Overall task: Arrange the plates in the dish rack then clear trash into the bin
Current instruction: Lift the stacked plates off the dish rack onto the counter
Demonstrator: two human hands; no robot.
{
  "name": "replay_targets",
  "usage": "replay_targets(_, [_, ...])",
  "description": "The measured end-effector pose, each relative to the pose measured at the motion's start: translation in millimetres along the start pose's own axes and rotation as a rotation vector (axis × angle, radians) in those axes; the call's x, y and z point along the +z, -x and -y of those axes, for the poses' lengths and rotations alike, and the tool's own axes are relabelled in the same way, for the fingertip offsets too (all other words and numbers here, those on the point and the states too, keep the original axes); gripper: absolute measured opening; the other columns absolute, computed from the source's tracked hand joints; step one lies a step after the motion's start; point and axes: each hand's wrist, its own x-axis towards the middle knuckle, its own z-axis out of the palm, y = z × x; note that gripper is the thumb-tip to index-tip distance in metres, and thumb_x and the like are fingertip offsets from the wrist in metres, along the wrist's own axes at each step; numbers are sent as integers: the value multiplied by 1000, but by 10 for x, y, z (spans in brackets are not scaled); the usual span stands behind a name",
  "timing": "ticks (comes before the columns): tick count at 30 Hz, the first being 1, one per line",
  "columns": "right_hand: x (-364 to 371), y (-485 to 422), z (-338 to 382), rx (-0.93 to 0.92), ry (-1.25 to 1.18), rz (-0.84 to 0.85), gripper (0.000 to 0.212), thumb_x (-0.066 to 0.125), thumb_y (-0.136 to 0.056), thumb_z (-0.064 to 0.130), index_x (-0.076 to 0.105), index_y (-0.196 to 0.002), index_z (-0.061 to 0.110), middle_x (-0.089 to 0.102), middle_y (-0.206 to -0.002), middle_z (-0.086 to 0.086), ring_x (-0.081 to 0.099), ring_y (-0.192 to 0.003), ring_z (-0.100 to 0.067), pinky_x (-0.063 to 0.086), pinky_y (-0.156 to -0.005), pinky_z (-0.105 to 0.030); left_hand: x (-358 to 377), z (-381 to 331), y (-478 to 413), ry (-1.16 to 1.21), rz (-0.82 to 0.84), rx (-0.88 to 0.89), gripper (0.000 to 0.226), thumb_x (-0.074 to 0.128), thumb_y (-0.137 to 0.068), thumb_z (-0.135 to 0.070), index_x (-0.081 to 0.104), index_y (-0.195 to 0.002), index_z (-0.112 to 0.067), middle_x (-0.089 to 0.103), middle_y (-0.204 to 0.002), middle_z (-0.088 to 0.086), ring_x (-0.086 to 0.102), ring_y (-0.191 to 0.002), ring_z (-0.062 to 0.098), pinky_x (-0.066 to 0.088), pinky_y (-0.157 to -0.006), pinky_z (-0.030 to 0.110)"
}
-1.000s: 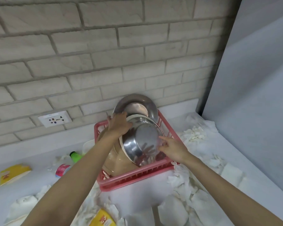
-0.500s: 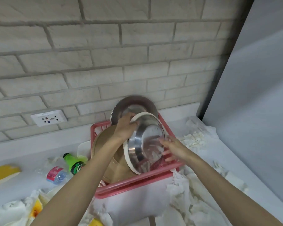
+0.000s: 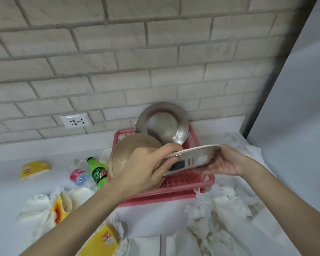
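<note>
White counter [image 3: 9, 152] below a brick wall [image 3: 100, 61], littered with tissue [image 3: 224, 204]. Gripped at opposite rims by left hand [image 3: 148, 169] and right hand [image 3: 224, 163], fingers curled: held plate [image 3: 194, 157], nearly flat, just above the dish rack [image 3: 164, 193]. Tip upright, then lower edge first into free slots beside the beige plate [image 3: 135, 150], clear of the rear steel plate [image 3: 163, 124].

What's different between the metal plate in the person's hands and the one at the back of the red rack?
The held plate lies almost flat, seen edge-on; the back plate stands upright, facing the camera. The held plate is gripped by the left hand and right hand above the red rack; the back plate sits in it, untouched. Both are round, shiny metal.
</note>
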Motion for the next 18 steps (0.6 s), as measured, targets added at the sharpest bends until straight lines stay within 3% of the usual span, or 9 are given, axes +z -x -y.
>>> replay_targets(3, [17, 66, -30, -31, 33, 15, 50, 45, -82, -3, 40, -127, -24, 50, -129, -43, 53, -110, -64, 45, -93, -63, 40, -23, 196, 26, -39, -40, 19, 47, -102, -28, 57, -118, -25, 66, -94, -8, 63, -81, 17, 51, -68, 40])
replay_targets(6, [106, 148, -23, -86, 87, 0, 29, 38, -91, -6, 52, -114, -17, 65, -98, -34, 70, -80, -48, 61, -67, -43, 128, -27, 399, 66, -103, -125, 17, 47, -101, -24, 60, -112, -20, 64, -100, -9, 61, -91, 14, 49, -78, 37])
replay_targets(8, [164, 169, -8, -153, 128, -42, 35, 38, -91, -9, 51, -122, -16, 67, -85, -26, 71, -65, -34, 60, -51, -36, 205, -71, 498, 41, -150, -129, 21, 47, -100, -24, 63, -109, -15, 64, -102, -10, 59, -97, 10, 45, -86, 34])
replay_targets(11, [186, 183, 0, -233, 183, -88, 43, 38, -88, -11, 46, -129, -20, 65, -78, -20, 67, -54, -23, 55, -41, -31, 242, -115, 631, 39, -244, -169, 26, 52, -93, -28, 67, -107, -11, 66, -114, -10, 59, -111, 9, 41, -96, 40])
replay_targets(13, [207, 188, 13, -301, 173, -89, 43, 40, -86, -12, 52, -127, -16, 68, -79, -21, 67, -56, -22, 57, -45, -30, 172, -129, 760, 171, -394, -339, 34, 52, -88, -27, 67, -113, -9, 66, -125, -5, 57, -123, 16, 41, -101, 39])
replay_targets(15, [247, 235, 32, -377, 149, -80, 45, 41, -85, -13, 57, -127, -9, 70, -98, -26, 69, -70, -27, 59, -55, -31, 113, -117, 839, 440, -592, -608, 41, 50, -87, -23, 64, -123, -11, 65, -128, -3, 56, -125, 17, 46, -101, 32])
replay_targets(16, [341, 251, 24, -406, 139, -60, 45, 41, -85, -14, 58, -126, -7, 68, -106, -28, 69, -76, -29, 59, -58, -32, 57, -100, 883, 547, -655, -769, 39, 50, -90, -22, 64, -125, -15, 67, -125, -4, 60, -120, 16, 50, -96, 30])
replay_targets(18, [591, 283, 1, -462, 130, -27, 44, 39, -86, -17, 60, -123, -5, 70, -101, -24, 71, -74, -25, 61, -59, -30, -74, -61, 952, 760, -651, -1033, 28, 47, -97, -20, 72, -110, -21, 72, -107, 3, 69, -96, 23, 59, -76, 35])
